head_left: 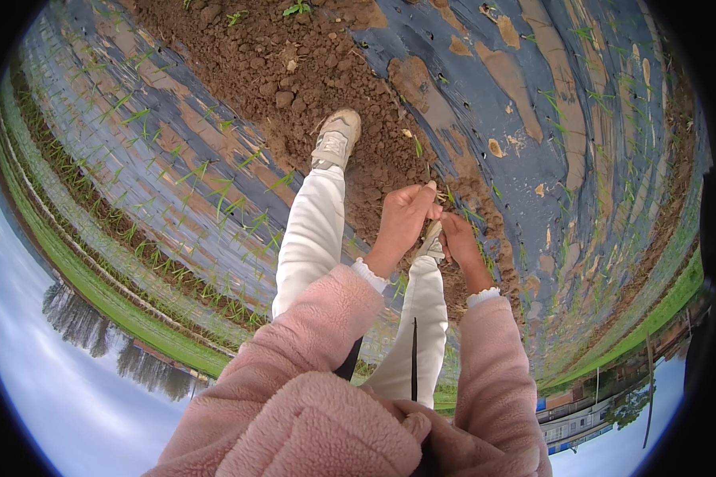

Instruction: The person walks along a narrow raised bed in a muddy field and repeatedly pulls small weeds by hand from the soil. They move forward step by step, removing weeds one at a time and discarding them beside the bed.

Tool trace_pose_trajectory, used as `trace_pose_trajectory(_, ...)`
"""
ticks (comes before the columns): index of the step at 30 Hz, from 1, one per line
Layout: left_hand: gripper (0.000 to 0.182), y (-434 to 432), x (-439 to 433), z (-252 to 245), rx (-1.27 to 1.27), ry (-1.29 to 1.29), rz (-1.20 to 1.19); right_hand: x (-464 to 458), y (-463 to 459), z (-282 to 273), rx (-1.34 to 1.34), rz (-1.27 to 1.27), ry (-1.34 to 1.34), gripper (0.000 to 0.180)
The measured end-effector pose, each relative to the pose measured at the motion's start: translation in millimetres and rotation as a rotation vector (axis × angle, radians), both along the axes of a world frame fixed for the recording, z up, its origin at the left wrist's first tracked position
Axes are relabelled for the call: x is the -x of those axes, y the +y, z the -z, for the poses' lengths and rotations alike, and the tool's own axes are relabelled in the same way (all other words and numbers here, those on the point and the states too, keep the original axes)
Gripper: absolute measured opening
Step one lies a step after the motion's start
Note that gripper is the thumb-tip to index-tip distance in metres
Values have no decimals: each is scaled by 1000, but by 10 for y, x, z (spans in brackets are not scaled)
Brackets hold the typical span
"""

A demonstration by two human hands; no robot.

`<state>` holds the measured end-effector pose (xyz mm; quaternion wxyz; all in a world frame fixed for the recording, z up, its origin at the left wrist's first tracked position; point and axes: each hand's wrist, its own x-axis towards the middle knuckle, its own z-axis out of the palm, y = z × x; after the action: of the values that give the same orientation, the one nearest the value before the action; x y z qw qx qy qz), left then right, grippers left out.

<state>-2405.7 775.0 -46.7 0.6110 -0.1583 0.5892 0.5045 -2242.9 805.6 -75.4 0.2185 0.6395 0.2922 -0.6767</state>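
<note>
My left hand (407,216) is closed, thumb against its curled fingers, over the edge of the soil path. Thin straw-coloured strands (441,194), apparently parts of a small seedling, stick out at its fingertips. Close beside it, my right hand (462,239) has its fingers curled in, with its fingertips up against those of the left. Whatever lies between the right fingers is hidden. Both hands are above my right shoe (432,243), partly covering it. Small green seedlings (471,213) grow by the edge of the dark plastic mulch film (519,197).
My left shoe (337,138) stands forward on crumbly brown soil (262,77). Another film-covered bed (155,125) with rows of seedlings runs along the left. Loose soil patches (507,77) lie on the right film. Buildings (579,420) and trees (149,369) appear at the rim.
</note>
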Motion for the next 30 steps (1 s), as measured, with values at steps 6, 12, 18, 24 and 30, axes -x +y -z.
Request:
trace_pose_trajectory(6,41,-5,-4,-1,12,-11,13,-7,-38,-34,10,42,6,30)
trace_pose_trajectory(12,41,-10,-10,8,-2,-11,7,25,-84,130,-62,-94,18,30)
trace_pose_trajectory(18,40,-4,-13,2,-7,-19,5,-163,-201,125,-502,-383,30,26)
trace_pose_trajectory(24,41,1,-8,2,-10,-11,0,-241,-354,81,-308,-152,-4,29)
trace_pose_trajectory(30,41,14,12,-10,-4,-21,-10,-235,-404,42,-202,-21,-3,28)
